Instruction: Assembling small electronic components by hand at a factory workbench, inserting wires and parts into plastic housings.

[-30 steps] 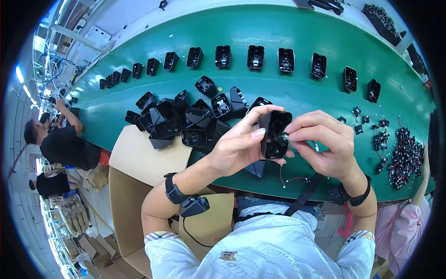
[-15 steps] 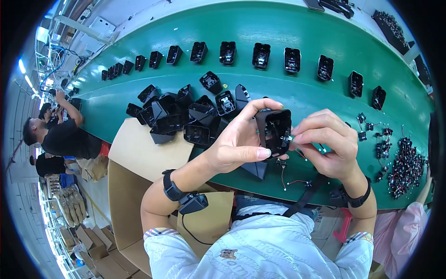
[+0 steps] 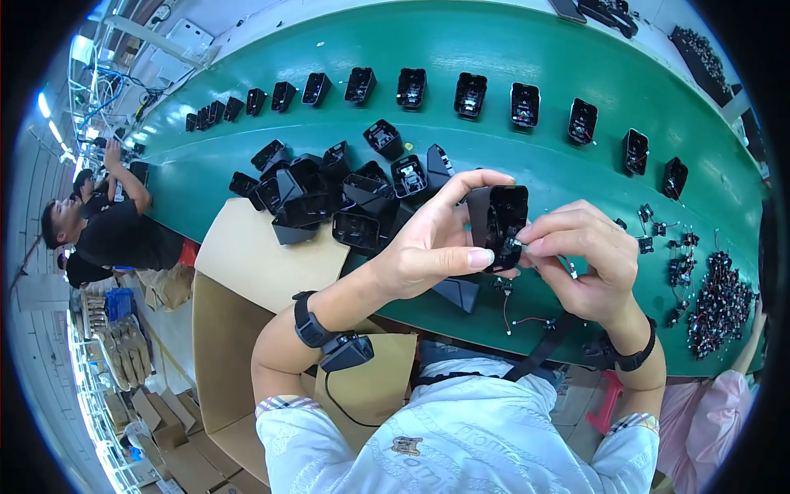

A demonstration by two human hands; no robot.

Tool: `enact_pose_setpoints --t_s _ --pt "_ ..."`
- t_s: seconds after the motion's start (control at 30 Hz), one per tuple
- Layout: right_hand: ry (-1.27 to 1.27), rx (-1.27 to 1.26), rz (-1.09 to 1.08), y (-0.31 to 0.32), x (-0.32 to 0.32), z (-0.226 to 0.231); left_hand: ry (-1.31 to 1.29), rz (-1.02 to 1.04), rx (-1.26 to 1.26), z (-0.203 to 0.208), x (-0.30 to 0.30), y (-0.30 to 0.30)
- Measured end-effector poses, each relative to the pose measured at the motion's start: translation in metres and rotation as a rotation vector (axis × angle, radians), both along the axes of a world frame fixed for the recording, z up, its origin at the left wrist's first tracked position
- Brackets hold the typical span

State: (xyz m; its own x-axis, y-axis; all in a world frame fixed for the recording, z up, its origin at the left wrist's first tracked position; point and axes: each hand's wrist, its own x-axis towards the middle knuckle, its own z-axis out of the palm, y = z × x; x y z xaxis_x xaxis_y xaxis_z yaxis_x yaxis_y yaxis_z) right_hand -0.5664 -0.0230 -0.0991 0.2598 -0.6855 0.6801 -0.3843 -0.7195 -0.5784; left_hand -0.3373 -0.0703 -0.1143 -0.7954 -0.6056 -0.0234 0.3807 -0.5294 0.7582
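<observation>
My left hand [image 3: 440,239] grips a black plastic housing [image 3: 504,216], fingers behind it and thumb along its near edge, its open side tilted toward my right. The fingertips of my right hand [image 3: 584,255] are pinched at the housing's opening on a small light-coloured connector [image 3: 517,242]. A short wire runs under that hand; where it ends is hidden. On the green table [image 3: 395,280] below lies a small black part with a red wire [image 3: 527,321]. Another black housing [image 3: 457,294] lies partly hidden beneath my left hand.
A heap of black housings [image 3: 304,185] lies left of my hands. A curved row of housings [image 3: 470,95] stands farther back. Small wired parts [image 3: 720,305] are piled at the right, near another person's arm [image 3: 749,342]. An open cardboard box [image 3: 230,346] stands at my left; co-workers [image 3: 123,222] sit beyond.
The housing has turned slightly in my left hand, so its opening shows narrower. My right fingertips have stayed at its opening with the connector. The view has shifted a little.
</observation>
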Motion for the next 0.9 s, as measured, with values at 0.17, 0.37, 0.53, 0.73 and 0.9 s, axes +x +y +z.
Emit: enact_pose_setpoints --t_s 0.17,0.37,0.53,0.73,0.9 --pt "0.008 0.013 0.033 -0.0010 0.0003 -0.0003 -0.011 -0.023 0.030 0.0047 0.0008 -0.0001" --pt "-0.015 -0.002 0.024 -0.0017 0.0043 -0.0003 0.004 -0.037 0.059 0.0031 0.0004 -0.0005" --pt "-0.006 -0.016 -0.041 -0.0015 0.0047 0.0003 -0.016 -0.032 -0.025 0.0021 0.0006 -0.0002" --pt "0.104 -0.065 -0.098 -0.0039 -0.0011 0.0043 -0.022 -0.031 -0.027 0.0045 0.0015 -0.0008" --pt "0.120 -0.106 -0.072 -0.0025 -0.0029 0.0076 -0.040 -0.030 -0.048 0.0056 0.0017 0.0005"
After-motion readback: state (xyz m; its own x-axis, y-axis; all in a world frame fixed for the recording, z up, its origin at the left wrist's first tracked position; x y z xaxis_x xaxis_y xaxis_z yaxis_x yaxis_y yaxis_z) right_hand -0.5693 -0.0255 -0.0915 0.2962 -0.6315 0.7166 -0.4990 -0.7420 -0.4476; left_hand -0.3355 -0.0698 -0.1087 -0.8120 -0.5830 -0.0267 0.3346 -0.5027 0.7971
